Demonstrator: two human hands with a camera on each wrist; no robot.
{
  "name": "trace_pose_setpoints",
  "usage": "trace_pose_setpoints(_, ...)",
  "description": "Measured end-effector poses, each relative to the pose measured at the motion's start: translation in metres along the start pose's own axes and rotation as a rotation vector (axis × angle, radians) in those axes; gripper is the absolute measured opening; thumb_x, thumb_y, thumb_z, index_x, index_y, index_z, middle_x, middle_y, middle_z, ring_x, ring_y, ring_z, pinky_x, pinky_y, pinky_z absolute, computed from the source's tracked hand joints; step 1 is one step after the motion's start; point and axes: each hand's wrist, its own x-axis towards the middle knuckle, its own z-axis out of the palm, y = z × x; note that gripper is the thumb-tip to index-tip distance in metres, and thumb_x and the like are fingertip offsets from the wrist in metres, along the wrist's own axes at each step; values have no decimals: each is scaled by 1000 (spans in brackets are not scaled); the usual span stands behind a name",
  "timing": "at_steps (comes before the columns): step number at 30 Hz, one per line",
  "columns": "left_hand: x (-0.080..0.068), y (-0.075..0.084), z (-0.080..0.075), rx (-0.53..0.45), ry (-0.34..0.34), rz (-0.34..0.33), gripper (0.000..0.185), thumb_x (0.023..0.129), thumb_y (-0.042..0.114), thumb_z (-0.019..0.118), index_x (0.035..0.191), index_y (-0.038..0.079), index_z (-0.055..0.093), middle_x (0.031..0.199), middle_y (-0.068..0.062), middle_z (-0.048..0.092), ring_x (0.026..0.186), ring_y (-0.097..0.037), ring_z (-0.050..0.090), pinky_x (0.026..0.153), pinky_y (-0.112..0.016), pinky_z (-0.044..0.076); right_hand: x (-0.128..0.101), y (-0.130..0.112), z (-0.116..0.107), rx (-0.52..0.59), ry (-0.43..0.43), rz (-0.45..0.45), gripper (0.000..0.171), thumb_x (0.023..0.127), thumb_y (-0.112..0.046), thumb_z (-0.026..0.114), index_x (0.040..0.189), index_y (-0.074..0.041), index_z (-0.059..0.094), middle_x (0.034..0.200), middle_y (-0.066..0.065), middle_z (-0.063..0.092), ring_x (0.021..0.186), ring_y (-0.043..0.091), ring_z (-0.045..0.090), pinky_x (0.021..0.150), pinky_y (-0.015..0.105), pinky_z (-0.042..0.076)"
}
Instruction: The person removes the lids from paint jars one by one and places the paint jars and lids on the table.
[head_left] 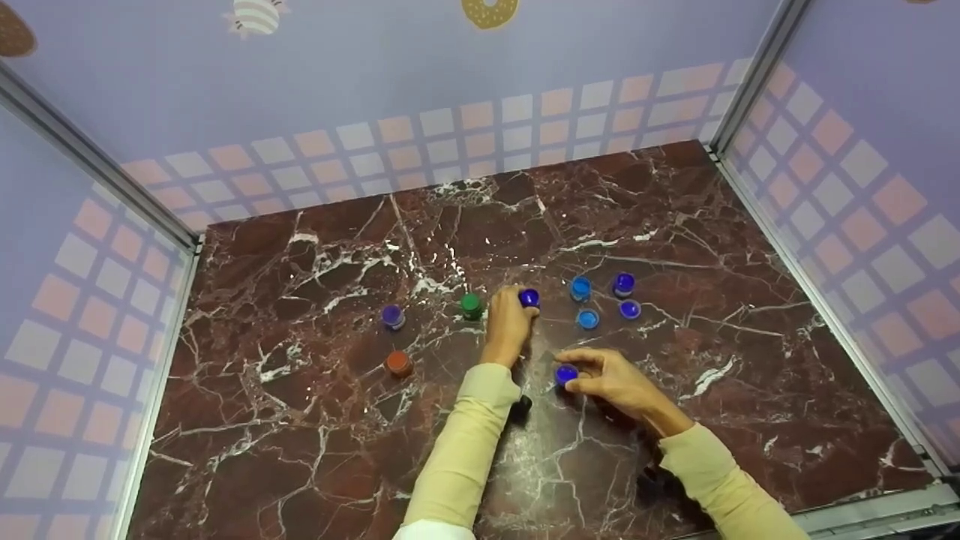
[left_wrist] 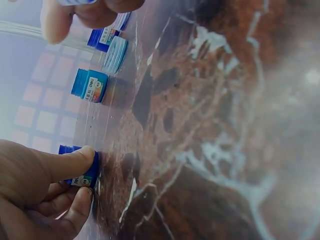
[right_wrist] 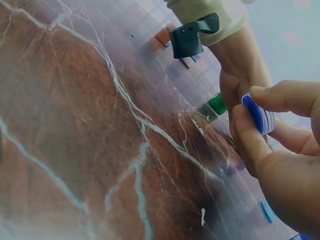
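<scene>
My left hand (head_left: 508, 324) grips a small dark blue paint jar (head_left: 529, 298) on the table, thumb on one side and fingers on the other. No lid sits on this jar, and its label shows in the left wrist view. Closer to me, my right hand (head_left: 616, 381) pinches a blue jar lid (head_left: 566, 374) between thumb and fingers. The right wrist view shows this lid (right_wrist: 258, 116) tilted on edge, its ridged rim toward the palm. Just left of my left hand stands a jar with a green lid (head_left: 471, 303).
To the right stand an uncapped light blue jar (head_left: 580, 289) and an uncapped dark blue jar (head_left: 623, 283), with a light blue lid (head_left: 588, 319) and a blue lid (head_left: 630, 309) before them. Purple-lidded (head_left: 392, 316) and orange-lidded (head_left: 399, 364) jars stand left on the marbled table (head_left: 300, 450).
</scene>
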Motion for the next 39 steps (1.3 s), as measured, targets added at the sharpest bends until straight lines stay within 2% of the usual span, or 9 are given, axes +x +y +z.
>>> trace_pose_setpoints(4, 4, 1, 0, 6, -2, -1, 36, 83, 6, 83, 118, -1, 73, 117, -18, 72, 114, -34, 66, 102, -41, 49, 4, -1, 2, -118, 42, 1, 49, 92, -4, 74, 136, 12, 58, 131, 30, 62, 101, 13, 64, 83, 19, 52)
trace_pose_setpoints(7, 6, 2, -1, 13, -6, 11, 36, 82, 5, 84, 116, -1, 74, 115, -18, 73, 112, -35, 68, 100, -41, 51, 8, -2, 4, -209, 78, -9, 44, 92, -9, 75, 131, 7, 65, 130, 25, 64, 109, 21, 63, 89, 21, 50)
trace_pose_setpoints(10, 9, 3, -3, 25, -19, 24, 36, 81, 4, 84, 116, -1, 74, 114, -18, 72, 111, -35, 68, 99, -41, 51, 13, -4, 6, -273, 113, -25, 39, 91, -11, 77, 125, 6, 69, 121, 22, 67, 100, 24, 66, 84, 23, 52)
trace_pose_setpoints(15, 13, 4, -6, 25, -51, 27, 37, 82, 4, 84, 116, -3, 73, 115, -19, 72, 113, -34, 67, 101, -40, 51, 25, -7, 11, -366, 188, -47, 38, 87, -9, 81, 119, 8, 70, 105, 18, 66, 81, 18, 64, 70, 23, 54)
trace_pose_setpoints(21, 15, 1, -7, 49, -58, 35, 36, 80, 4, 86, 113, -2, 75, 112, -17, 73, 111, -33, 68, 100, -39, 50, 40, -7, 20, -507, 272, -100, 37, 81, -2, 83, 114, 8, 72, 100, 15, 65, 86, 24, 60, 77, 32, 51)
trace_pose_setpoints(29, 15, -1, -5, 32, -60, 33, 33, 80, 3, 86, 111, -1, 75, 111, -16, 73, 110, -33, 68, 100, -38, 51, 59, -8, 24, -561, 388, -84, 38, 78, 5, 82, 113, 10, 71, 106, 20, 68, 93, 33, 62, 83, 44, 52)
trace_pose_setpoints(34, 15, -1, -6, 22, -59, 31, 33, 79, 3, 86, 111, -1, 75, 111, -16, 73, 109, -33, 68, 100, -38, 51, 67, -9, 24, -563, 402, -68, 36, 78, 6, 82, 112, 10, 71, 107, 23, 68, 97, 35, 63, 88, 50, 52)
trace_pose_setpoints(39, 12, -1, -6, 0, -48, 47, 35, 80, 3, 85, 113, -3, 74, 112, -17, 72, 110, -33, 67, 100, -38, 51, 73, -9, 26, -571, 413, -23, 35, 78, 4, 82, 110, 9, 70, 109, 22, 67, 98, 36, 62, 90, 50, 51)
